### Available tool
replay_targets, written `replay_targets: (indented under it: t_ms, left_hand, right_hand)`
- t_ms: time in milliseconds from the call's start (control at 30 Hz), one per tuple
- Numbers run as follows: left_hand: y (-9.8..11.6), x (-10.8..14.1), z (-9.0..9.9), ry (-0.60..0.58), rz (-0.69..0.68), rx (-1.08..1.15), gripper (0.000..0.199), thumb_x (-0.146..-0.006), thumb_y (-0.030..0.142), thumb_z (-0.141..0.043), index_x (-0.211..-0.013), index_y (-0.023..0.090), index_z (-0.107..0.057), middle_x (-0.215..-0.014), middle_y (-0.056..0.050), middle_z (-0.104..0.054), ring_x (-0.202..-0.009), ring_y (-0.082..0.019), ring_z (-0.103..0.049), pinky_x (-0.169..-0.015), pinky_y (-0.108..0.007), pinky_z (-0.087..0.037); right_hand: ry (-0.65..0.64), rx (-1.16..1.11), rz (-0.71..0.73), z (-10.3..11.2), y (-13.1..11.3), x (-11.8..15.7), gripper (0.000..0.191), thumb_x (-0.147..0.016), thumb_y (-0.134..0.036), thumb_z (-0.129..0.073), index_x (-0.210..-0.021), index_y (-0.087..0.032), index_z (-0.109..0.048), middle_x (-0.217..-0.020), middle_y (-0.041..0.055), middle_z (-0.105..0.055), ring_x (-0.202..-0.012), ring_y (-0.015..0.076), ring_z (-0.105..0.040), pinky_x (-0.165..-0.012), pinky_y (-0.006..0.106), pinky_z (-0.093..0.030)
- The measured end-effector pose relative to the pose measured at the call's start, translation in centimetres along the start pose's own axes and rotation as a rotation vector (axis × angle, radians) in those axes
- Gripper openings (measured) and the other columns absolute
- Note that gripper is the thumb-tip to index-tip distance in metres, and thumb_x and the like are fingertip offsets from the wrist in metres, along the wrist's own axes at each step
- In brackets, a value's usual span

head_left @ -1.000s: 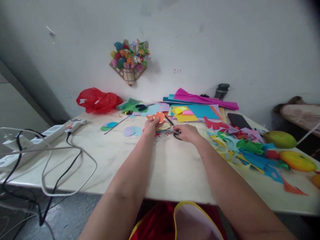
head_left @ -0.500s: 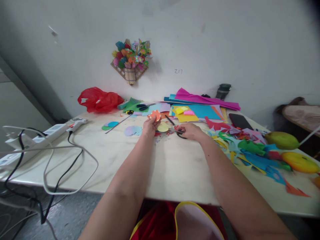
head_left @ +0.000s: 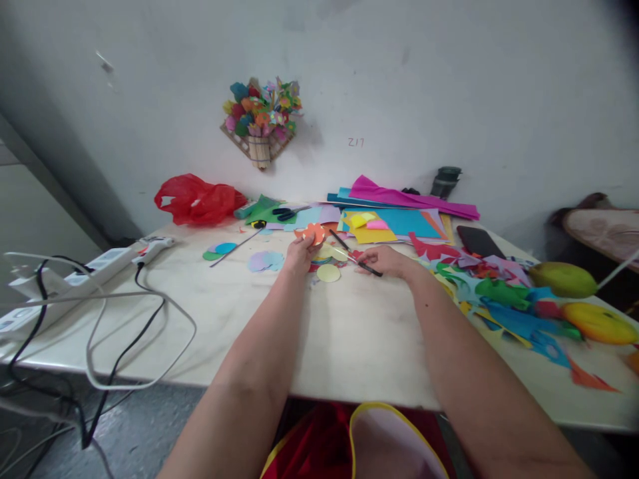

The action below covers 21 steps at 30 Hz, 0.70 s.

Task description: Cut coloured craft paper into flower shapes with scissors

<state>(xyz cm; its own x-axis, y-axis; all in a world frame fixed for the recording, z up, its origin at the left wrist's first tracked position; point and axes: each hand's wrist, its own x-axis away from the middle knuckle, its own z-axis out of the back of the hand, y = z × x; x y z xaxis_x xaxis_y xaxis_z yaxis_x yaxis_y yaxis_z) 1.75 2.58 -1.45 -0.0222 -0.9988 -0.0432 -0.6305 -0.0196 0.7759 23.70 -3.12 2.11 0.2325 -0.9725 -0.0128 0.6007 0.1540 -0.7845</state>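
Note:
My left hand (head_left: 300,254) is closed around the lower edge of an orange paper piece (head_left: 315,233) with a scalloped, flower-like rim. To its right, my right hand (head_left: 383,261) has its fingers on the black handles of a pair of scissors (head_left: 368,267), whose blades point left and away over the paper scraps. Between the hands lies a pale yellow paper circle (head_left: 328,273), with more cut paper partly hidden behind it. A dark, thin stick-like thing (head_left: 339,239) rests just beyond the scissors.
Coloured paper sheets (head_left: 409,224) and a second pair of scissors (head_left: 287,213) lie toward the wall. Paper scraps (head_left: 504,293), a phone (head_left: 480,242) and yellow-green fruit (head_left: 564,279) occupy the right. At left are paper circles (head_left: 267,261), a red plastic bag (head_left: 192,199) and power strips (head_left: 107,263).
The scissors have turned in my right hand and now show edge-on. The yellow circle sits nearer to me. My left hand with the orange piece has barely shifted.

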Motion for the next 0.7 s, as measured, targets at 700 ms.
replay_targets:
  t_ms: [700]
  left_hand:
    - [-0.3, 0.0, -1.4, 0.045, -0.03, -0.09, 0.02, -0.068, 0.019, -0.077, -0.078, 0.013, -0.062, -0.079, -0.005, -0.069, -0.08, -0.019, -0.07, -0.077, -0.032, -0.058]
  right_hand:
    - [-0.117, -0.381, -0.025, -2.5, -0.9, 0.2, 0.023, -0.081, -0.038, -0.062, -0.08, -0.016, -0.058, -0.06, -0.0012, -0.06, -0.045, 0.0085, -0.055, -0.034, 0.018, -0.029]
